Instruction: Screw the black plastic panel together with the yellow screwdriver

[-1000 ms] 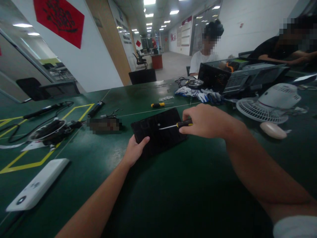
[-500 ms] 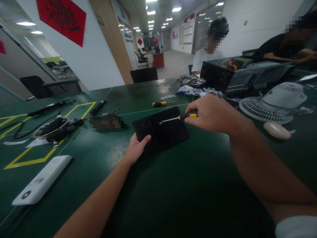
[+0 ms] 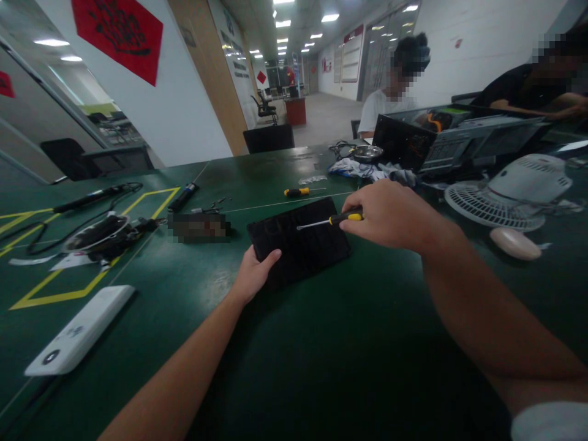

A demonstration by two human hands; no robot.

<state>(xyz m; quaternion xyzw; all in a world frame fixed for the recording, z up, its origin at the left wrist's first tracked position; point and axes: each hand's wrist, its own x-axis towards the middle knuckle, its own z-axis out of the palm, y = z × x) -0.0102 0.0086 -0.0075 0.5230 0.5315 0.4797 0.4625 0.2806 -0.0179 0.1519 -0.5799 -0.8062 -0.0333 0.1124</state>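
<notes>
Head view, only one here: the left hand (image 3: 256,277) has the black panel (image 3: 307,248) pinched at its near-left corner, thumb pressed on top, other fingers mostly tucked out of sight. Can't tell if the panel lies flat or is lifted a bit. It's around the middle of the visible tabletop (image 3: 285,361), with a second screwdriver (image 3: 296,192) between it and the far edge.

Right hand (image 3: 390,215) has its fingers wrapped round the handle of a black-and-yellow screwdriver (image 3: 346,217) — shaft pointing left across the panel, though whether the tip touches is too small to tell.

Out toward the tabletop's right side there's a white fan (image 3: 523,184) with a pale mouse-shaped thing (image 3: 515,244) just beside it. Over on the left — a long white device (image 3: 82,331), near some yellow tape (image 3: 52,301).
</notes>
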